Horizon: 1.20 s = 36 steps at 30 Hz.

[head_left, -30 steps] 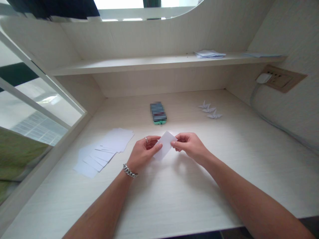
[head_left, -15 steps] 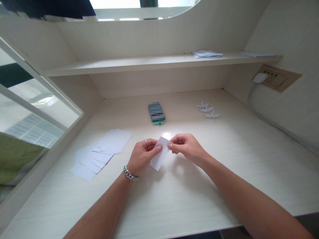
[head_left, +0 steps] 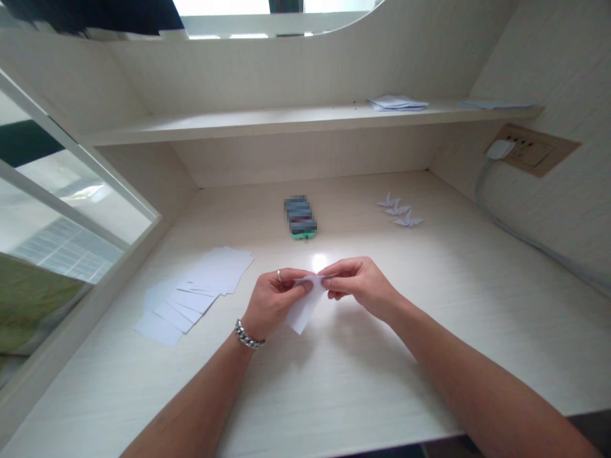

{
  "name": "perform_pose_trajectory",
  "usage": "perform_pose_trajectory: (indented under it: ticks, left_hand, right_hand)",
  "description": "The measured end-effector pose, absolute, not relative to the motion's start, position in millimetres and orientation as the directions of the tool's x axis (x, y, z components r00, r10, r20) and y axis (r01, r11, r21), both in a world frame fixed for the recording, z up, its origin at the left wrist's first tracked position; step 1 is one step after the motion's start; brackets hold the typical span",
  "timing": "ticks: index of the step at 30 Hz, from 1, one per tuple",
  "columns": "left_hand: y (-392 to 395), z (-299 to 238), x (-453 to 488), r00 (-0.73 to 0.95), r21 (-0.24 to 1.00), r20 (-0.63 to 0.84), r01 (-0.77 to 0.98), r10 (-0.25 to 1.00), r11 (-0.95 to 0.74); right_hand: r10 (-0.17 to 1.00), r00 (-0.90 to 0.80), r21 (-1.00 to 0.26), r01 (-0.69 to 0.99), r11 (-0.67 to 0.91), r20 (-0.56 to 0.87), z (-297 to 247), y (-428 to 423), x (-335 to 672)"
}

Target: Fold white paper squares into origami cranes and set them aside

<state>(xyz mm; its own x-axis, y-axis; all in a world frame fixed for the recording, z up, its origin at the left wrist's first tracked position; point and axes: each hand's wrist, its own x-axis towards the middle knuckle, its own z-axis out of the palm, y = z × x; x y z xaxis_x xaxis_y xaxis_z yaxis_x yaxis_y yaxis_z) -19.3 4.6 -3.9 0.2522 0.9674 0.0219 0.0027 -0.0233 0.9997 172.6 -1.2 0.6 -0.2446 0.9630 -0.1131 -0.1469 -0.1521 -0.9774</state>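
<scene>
A small white sheet of paper [head_left: 302, 312] is held between my two hands above the desk. My left hand [head_left: 274, 296] pinches its left side, thumb on top; a ring is on one finger and a chain bracelet on the wrist. My right hand [head_left: 356, 280] grips the upper right edge between thumb and fingertips. The paper's upper part is bent or folded over at the fingertips, and its lower corner hangs toward me. Exactly how the folds run there cannot be made out.
Loose white paper sheets [head_left: 195, 289] lie fanned out on the left. A blurred phone-like object [head_left: 300, 219] lies at the back middle. Three folded paper cranes [head_left: 398, 210] stand right of it. Papers [head_left: 398, 103] rest on the shelf [head_left: 267, 124]. A cable [head_left: 529, 238] runs along the right wall.
The paper's upper corner, which stood up flat between my hands, is now bent down at the fingertips. The paper's face has tilted. Both hands stay in nearly the same place.
</scene>
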Motion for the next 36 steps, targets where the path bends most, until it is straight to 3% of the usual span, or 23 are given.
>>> perform_pose_trajectory:
  ticks: [9, 18, 23, 28, 36]
  left_hand:
    - [2.5, 2.2, -22.2, 0.265, 0.986, 0.147, 0.04, 0.953, -0.163]
    - [4.6, 2.9, -23.8, 0.249, 0.971, 0.151, 0.144, 0.957, -0.191]
    - [3.9, 0.7, -24.4, 0.277, 0.949, 0.169, 0.213, 0.946, -0.232]
    - [2.5, -2.4, -22.6, 0.334, 0.949, 0.189, 0.181, 0.923, -0.259]
    - [4.0, 0.8, -23.0, 0.27, 0.955, 0.148, 0.21, 0.951, -0.208]
  right_hand:
    - [0.95, -0.294, -0.944, -0.27, -0.19, -0.108, -1.4, -1.4, 174.9]
    - [0.946, -0.303, -0.935, -0.287, -0.209, -0.119, 0.0, 0.9, 177.6]
    - [0.951, -0.265, -0.941, -0.254, -0.225, -0.156, 1.9, 1.0, 176.1]
    - [0.938, -0.326, -0.981, -0.113, -0.161, -0.116, -3.3, -0.3, 171.0]
    - [0.934, -0.333, -0.983, -0.074, -0.166, -0.132, -6.3, 2.0, 174.8]
